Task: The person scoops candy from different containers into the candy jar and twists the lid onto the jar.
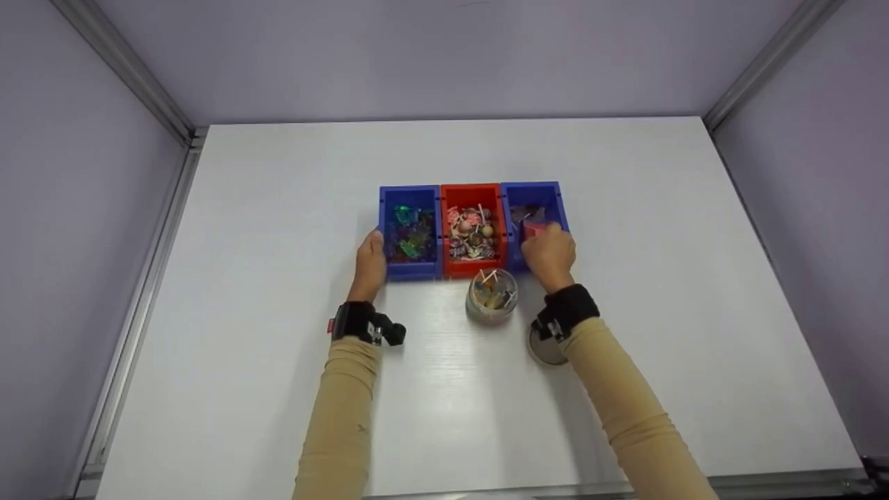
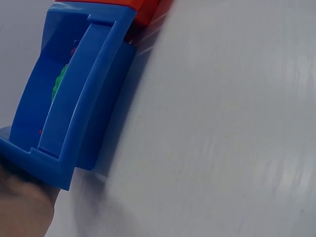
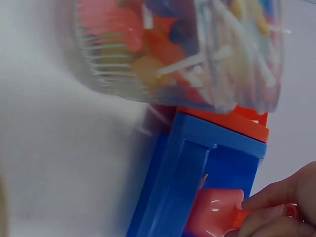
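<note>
In the head view, my right hand (image 1: 551, 251) grips the handle of a small pinkish-red scoop (image 3: 217, 212) inside the right blue bin (image 1: 530, 192). The scoop's bowl is low in that bin, among dark wrapped pieces. My left hand (image 1: 370, 267) rests against the outer side of the left blue bin (image 1: 411, 272), which holds shiny green and dark wrapped pieces. Its fingertips are partly hidden by the bin. Joined between the blue bins is a red bin (image 1: 471, 192) with several lollipops (image 1: 476, 237). In front stands an uncovered clear jar (image 1: 490, 312) containing colourful pieces and white sticks.
A round lid (image 1: 546, 351) lies on the white table (image 1: 444, 417), partly under my right wrist. Pale walls (image 1: 444, 62) enclose the table at the back and both sides. The jar stands close to my right wrist.
</note>
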`<move>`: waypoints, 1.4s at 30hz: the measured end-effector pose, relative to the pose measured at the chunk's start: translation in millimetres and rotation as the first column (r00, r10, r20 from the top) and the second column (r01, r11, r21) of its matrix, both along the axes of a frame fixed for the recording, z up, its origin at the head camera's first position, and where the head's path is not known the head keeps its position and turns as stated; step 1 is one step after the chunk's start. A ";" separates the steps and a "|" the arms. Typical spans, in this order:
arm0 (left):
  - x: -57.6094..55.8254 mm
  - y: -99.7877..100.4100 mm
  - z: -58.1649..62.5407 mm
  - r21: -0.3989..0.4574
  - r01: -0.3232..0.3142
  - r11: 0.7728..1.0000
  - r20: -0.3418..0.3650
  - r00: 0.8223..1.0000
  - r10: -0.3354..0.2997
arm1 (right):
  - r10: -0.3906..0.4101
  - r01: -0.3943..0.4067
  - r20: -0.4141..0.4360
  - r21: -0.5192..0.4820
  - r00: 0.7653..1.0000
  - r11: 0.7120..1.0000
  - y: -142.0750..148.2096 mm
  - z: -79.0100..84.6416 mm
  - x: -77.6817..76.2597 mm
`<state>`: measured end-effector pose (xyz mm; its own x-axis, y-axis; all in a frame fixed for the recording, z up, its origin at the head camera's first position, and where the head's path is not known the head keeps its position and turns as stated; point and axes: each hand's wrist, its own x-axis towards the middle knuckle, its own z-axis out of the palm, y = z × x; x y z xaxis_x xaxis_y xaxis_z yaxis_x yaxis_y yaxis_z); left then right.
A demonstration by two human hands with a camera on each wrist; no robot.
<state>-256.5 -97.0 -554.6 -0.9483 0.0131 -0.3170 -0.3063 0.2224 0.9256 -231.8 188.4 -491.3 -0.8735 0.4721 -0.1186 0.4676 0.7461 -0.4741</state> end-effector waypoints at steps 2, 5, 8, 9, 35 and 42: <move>-0.4 0.6 -0.7 0.005 0.003 1.000 0.001 1.000 -0.003 | 0.010 -0.010 -0.010 0.007 1.000 1.000 2.5 -2.2 2.9; -1.0 0.6 -2.2 0.006 0.002 1.000 0.006 1.000 -0.002 | 0.028 -0.027 -0.036 0.015 0.999 1.000 5.9 -5.5 7.7; -0.6 0.8 -3.7 0.023 0.003 1.000 0.026 1.000 -0.004 | 0.032 -0.032 -0.053 0.003 0.998 0.999 8.6 -7.3 12.1; -0.4 0.3 -3.5 0.029 0.001 1.000 0.032 0.999 -0.002 | 0.031 -0.031 -0.053 0.001 0.998 1.000 8.7 -7.1 12.7; -2.4 -1.5 -0.8 -0.020 0.063 0.998 0.017 0.998 -0.063 | -0.022 0.021 0.042 0.024 0.999 0.999 5.4 -11.4 -3.9; -1.4 -3.3 -3.1 -0.021 0.054 0.998 -0.019 0.998 -0.054 | 0.024 -0.025 0.062 0.010 0.998 1.000 11.5 -15.8 -9.6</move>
<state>-257.9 -100.3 -557.7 -0.9523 0.0582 -0.2995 -0.2756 0.2570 0.9263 -241.4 200.0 -507.1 -0.8761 0.4520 -0.1679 0.4772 0.7626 -0.4368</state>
